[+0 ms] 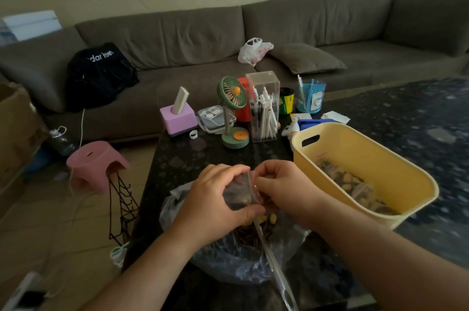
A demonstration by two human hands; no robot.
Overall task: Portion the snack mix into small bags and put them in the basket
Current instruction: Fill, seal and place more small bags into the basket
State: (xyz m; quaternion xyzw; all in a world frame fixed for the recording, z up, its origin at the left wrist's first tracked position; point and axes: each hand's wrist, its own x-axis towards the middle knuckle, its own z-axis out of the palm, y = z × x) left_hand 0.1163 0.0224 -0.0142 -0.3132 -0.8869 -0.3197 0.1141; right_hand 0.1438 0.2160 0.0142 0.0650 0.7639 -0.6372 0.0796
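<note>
Hiding much of the small clear zip-top plastic bag [241, 192], the left hand [215, 203] is curling around its side while the right hand [281, 184] is pinching its red-lined mouth; its contents are hard to make out. The bag is sitting upright, mouth upward, above the large crumpled clear plastic sack of snack mix [243, 257] on the dark speckled table [193, 158]. Just right, the pale yellow plastic basket [396, 166] is holding filled bags [355, 184], partly cut off by its wall.
</note>
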